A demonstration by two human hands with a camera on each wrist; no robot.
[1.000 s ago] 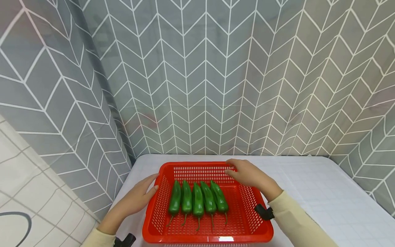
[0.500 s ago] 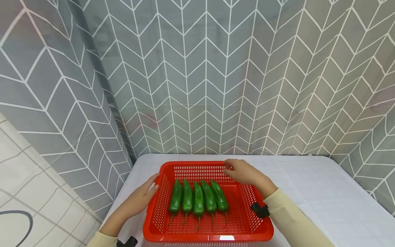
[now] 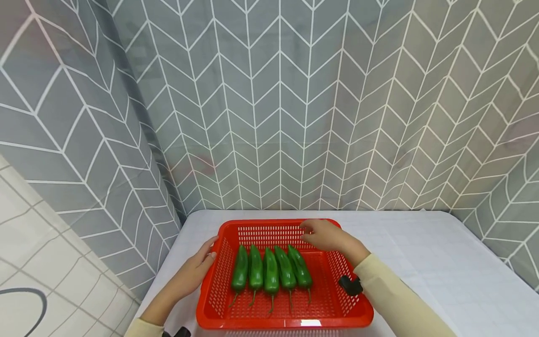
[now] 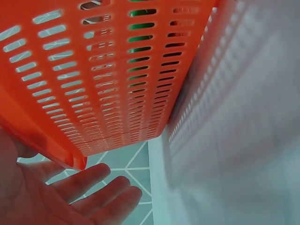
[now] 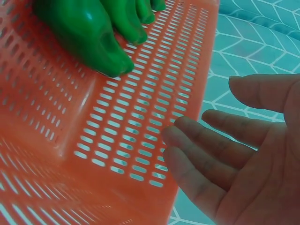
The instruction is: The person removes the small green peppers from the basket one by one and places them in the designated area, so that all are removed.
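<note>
A red plastic basket (image 3: 332, 323) with slotted walls stands on the table, holding several green chili peppers (image 3: 271, 274) laid side by side, stems toward the front. My left hand (image 3: 194, 271) is at the basket's left rim, thumb over the edge. In the left wrist view its fingers (image 4: 110, 199) extend loosely below the rim, outside the slotted wall (image 4: 108, 70). Over the back right of the basket is my right hand (image 3: 324, 235). Its fingers (image 5: 201, 178) are relaxed and hold nothing in the right wrist view, near the back wall and to the side of the pepper tips (image 5: 122, 65).
A white cloth covers the table (image 3: 425, 262), which extends to the right of the basket. Grey curtains (image 3: 278, 117) with white chevron lines hang behind and at the left. White tiles (image 3: 46, 262) show at the lower left.
My right hand has drifted slightly left along the back of the basket. My left hand stays at the left rim, its forearm shifting a little to the right. The peppers have not moved.
</note>
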